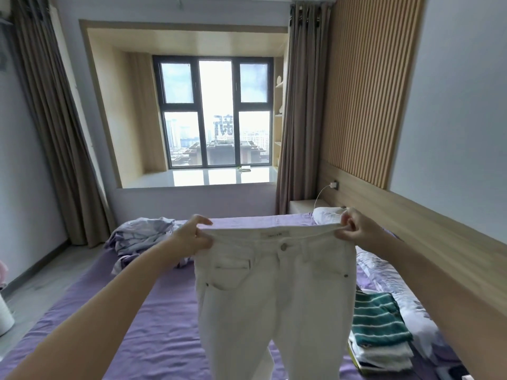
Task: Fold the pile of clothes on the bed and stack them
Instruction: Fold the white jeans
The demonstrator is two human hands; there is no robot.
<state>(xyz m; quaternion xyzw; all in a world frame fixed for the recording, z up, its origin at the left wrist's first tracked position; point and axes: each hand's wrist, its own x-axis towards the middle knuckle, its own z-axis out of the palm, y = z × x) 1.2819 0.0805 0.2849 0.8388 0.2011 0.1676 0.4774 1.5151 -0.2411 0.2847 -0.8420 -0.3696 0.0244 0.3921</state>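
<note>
White jeans (274,292) hang spread out in the air above the purple bed (137,333), front side facing me, legs dangling down. My left hand (193,235) pinches the left end of the waistband. The right end is pinched by my right hand (354,229). A stack of folded clothes (380,333) lies on the bed at the lower right, with a green and white striped garment on top. A crumpled lilac-grey heap of fabric (140,237) lies at the bed's far left.
A patterned pillow (395,278) lies along the wooden headboard (411,229) on the right. A white pillow (327,215) sits at the far right corner, with a charger cable above it. Curtains flank a window bay ahead. Floor runs along the left.
</note>
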